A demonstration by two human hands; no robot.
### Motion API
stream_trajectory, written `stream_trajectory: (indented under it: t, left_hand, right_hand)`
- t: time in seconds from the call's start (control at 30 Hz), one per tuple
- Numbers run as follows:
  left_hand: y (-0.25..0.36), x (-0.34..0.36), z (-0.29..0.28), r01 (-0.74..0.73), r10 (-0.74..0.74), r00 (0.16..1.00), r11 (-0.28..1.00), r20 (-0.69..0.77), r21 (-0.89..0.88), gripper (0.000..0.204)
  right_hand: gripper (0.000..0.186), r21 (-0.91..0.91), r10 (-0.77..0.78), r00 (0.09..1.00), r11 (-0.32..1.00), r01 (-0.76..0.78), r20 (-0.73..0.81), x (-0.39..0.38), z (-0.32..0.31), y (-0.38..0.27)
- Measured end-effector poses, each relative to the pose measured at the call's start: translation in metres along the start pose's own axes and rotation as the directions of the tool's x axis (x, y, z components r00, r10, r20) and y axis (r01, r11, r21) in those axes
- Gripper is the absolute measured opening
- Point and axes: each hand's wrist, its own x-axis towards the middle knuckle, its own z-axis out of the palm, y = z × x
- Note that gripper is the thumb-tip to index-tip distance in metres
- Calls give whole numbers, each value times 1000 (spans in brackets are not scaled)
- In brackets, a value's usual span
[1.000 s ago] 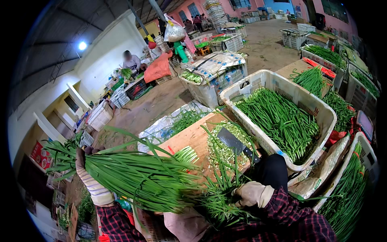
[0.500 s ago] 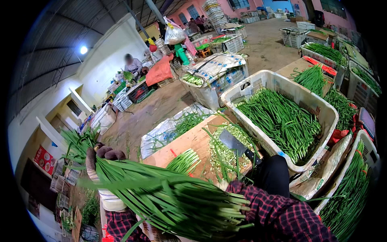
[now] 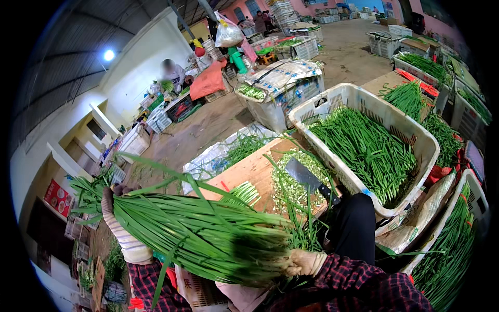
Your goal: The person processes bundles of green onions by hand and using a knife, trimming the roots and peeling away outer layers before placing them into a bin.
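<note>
A large bunch of garlic chives point(image 3: 202, 223) lies slantwise across my lap, its leaves toward the left and its pale stem ends toward the right. My left hand point(image 3: 117, 200), in a striped glove with dark fingers, grips the leafy end. Closed at the stem ends is my right hand point(image 3: 305, 262), in a pale glove; some of its fingers are hidden. Beyond the bunch, a cleaver point(image 3: 304, 174) with a black handle rests on a wooden board point(image 3: 262, 166) among chopped stem bits point(image 3: 293, 192). A small tied bundle of stems point(image 3: 243, 193) lies on the board too.
A white plastic crate point(image 3: 358, 93) of chives stands right of the board, with another crate point(image 3: 468, 177) at far right. A white sack point(image 3: 202, 169) with loose greens lies behind the board. Farther back are a covered crate point(image 3: 280, 104) and a seated person point(image 3: 176, 73).
The bunch has swung up and to the left, its stem ends now higher. My right hand, hidden before, has come into view at the stem ends. My left hand keeps its grip.
</note>
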Motion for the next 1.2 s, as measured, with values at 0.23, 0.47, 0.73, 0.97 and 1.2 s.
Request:
stream_trajectory:
  t: [0.23,0.47,0.73,0.97,1.2]
  left_hand:
    - [18,8,4,-82,82,997,986,6,146,19]
    - [6,31,-12,-122,227,939,923,-259,366,32]
    - [18,32,-27,-70,66,997,987,38,141,25]
    - [8,32,-15,-4,-3,999,988,45,156,25]
    - [9,21,-4,-62,79,996,961,-52,271,22]
  right_hand:
    - [23,-681,-296,884,731,-34,-362,-36,63,-25]
    - [36,-926,-642,757,-202,-319,-121,-43,104,-38]
    - [24,-978,-794,607,-156,-135,43,-7,150,-73]
    - [22,-645,-751,587,-616,-453,304,19,144,-71]
    - [17,-602,-692,684,-654,-458,230,-22,94,-49]
